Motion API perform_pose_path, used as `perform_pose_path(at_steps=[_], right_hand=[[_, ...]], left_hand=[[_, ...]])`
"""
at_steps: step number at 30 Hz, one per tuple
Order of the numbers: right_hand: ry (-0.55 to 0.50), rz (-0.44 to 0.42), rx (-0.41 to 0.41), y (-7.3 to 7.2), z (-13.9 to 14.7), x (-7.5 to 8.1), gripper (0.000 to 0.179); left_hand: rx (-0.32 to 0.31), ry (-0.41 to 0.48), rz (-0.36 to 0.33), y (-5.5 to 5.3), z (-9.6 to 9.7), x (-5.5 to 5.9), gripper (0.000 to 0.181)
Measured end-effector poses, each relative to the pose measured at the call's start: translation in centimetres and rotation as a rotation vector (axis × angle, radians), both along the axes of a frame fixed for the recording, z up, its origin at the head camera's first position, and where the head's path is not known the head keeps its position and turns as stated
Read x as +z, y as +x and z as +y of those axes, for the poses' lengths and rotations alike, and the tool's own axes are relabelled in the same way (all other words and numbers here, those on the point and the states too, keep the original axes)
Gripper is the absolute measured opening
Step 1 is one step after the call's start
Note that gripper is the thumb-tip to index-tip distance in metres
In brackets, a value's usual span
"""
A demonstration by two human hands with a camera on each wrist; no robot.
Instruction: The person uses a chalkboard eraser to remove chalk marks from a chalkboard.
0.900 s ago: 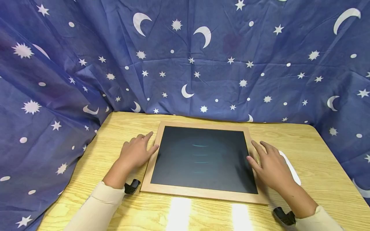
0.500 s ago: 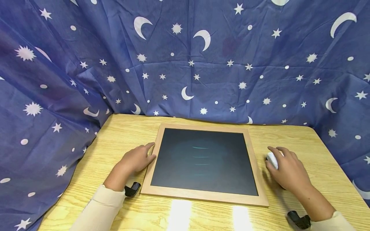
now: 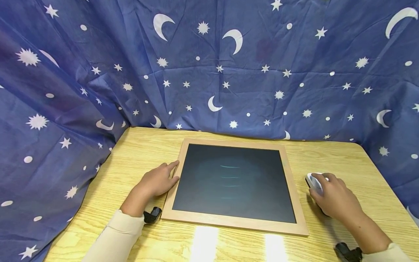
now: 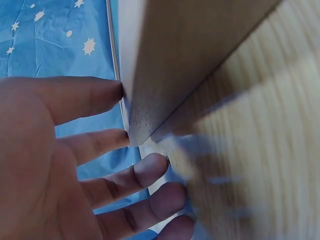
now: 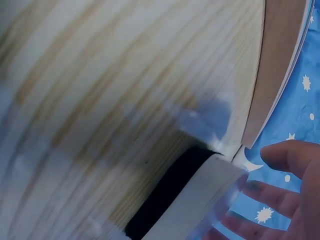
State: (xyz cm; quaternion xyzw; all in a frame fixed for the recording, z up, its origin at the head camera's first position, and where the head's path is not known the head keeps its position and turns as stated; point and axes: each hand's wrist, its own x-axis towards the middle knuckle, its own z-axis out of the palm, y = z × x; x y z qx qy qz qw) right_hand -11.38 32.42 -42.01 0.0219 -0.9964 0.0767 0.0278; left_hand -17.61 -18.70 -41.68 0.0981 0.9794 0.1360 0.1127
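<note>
A blackboard (image 3: pixel 235 203) in a light wooden frame lies on the table, with several short faint pale-blue strokes (image 3: pixel 230 177) down its middle. At its left edge is my left hand (image 3: pixel 158 180), thumb and index fingertips touching the frame; the left wrist view shows its fingers (image 4: pixel 90 97) fairly straight beside the wooden edge. To the right of the board, my right hand (image 3: pixel 338 198) holds a white chalkboard eraser (image 3: pixel 315 183), fingers bent over its top. The right wrist view shows the eraser's black felt side (image 5: pixel 172 192) towards the table; whether it touches is unclear.
The board stands on a wood-grain table (image 3: pixel 144 145). A blue curtain (image 3: pixel 196 91) with white moons and stars hangs behind and at both sides. Black wrist mounts (image 3: pixel 153 214) sit below the hands, and bright reflections lie at the table's front.
My right hand has gone from the board's right edge to the eraser and taken hold of it; the eraser has shifted slightly. The left hand stays at the left edge, its fingers a little lower.
</note>
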Motion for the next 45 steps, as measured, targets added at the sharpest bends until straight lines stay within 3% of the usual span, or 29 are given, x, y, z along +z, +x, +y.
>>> perform_pose_path(at_steps=[10, 23, 36, 45], right_hand=[[-0.035, -0.072, -0.019, -0.2, 1.3, -0.4, 0.062], [-0.058, -0.092, -0.02, -1.2, 1.8, -0.6, 0.071], [-0.091, 0.003, 0.051, -1.1, 0.9, 0.7, 0.069], [-0.085, 0.173, 0.135, -1.2, -0.7, 1.7, 0.061]], left_hand=[[-0.009, -0.027, -0.01, -0.1, 0.0, 0.0, 0.061], [-0.017, -0.036, -0.03, -0.2, -0.1, -0.2, 0.06], [-0.021, -0.025, -0.041, -0.2, -0.4, -0.1, 0.059], [-0.022, -0.02, -0.052, -0.2, -0.4, -0.1, 0.06]])
